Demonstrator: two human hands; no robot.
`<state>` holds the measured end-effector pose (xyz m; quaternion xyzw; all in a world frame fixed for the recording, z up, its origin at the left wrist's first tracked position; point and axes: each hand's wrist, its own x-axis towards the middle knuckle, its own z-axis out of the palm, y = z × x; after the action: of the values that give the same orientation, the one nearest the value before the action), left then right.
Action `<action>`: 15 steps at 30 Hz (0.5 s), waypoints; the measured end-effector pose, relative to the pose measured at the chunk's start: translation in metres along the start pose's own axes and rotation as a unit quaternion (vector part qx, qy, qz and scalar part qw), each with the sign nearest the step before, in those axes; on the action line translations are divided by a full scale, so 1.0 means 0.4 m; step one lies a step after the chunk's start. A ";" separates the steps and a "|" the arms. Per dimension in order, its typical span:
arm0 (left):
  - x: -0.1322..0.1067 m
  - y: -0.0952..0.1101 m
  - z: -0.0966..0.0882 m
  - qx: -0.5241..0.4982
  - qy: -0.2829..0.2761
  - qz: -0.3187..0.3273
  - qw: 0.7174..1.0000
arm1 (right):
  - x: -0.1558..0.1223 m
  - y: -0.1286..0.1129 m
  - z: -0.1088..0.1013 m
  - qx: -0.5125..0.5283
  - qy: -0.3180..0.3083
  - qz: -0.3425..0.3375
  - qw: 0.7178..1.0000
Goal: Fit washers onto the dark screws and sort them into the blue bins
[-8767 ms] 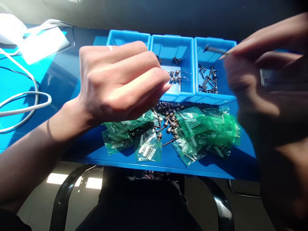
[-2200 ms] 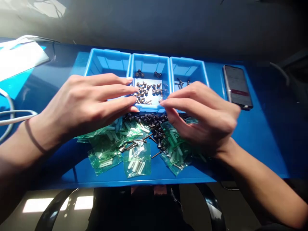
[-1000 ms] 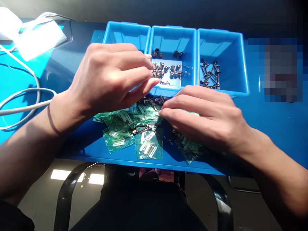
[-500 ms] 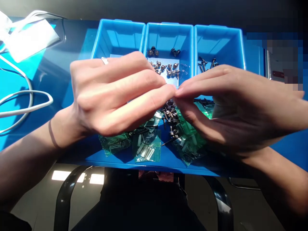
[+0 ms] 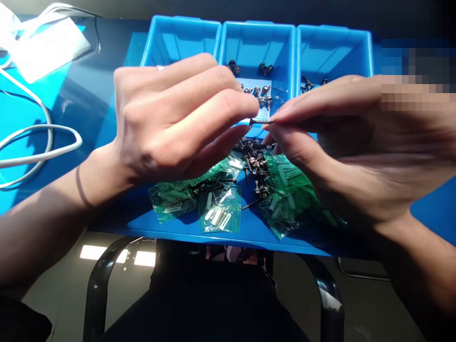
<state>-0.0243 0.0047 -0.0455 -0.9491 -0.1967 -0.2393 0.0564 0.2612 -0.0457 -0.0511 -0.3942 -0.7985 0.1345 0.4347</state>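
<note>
Fingers [image 5: 295, 114] of the right hand [image 5: 356, 147] pinch a black screw [image 5: 260, 122] by one end, frame centre, over the front wall of the middle blue bin [image 5: 258, 23]. Left hand [image 5: 171, 118] curled, fingertips just beside the screw's free end; can't tell if it holds anything. Loose screws [image 5: 254, 161] and green zip bags [image 5: 220, 209] lie below, on the blue surface [image 5: 171, 240].
</note>
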 end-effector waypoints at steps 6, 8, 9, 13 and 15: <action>0.004 0.031 0.001 0.076 0.009 -0.026 0.997 | -0.008 0.002 0.007 0.004 -0.003 0.014 1.000; 0.009 0.042 0.001 0.071 0.012 -0.044 0.996 | -0.007 0.003 0.006 0.009 0.015 0.016 1.000; 0.012 0.046 0.001 0.065 0.011 -0.055 0.996 | -0.006 0.003 0.004 0.013 0.019 0.015 1.000; 0.015 0.052 0.003 0.056 0.017 -0.070 0.996 | 0.006 -0.008 -0.004 0.024 -0.006 0.002 1.000; 0.012 0.046 0.003 0.071 0.020 -0.046 0.996 | 0.010 -0.015 -0.007 0.027 -0.016 -0.006 0.999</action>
<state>-0.0126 -0.0102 -0.0447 -0.9277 -0.2549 -0.2465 0.1165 0.2593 -0.0469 -0.0438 -0.3750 -0.8039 0.1597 0.4333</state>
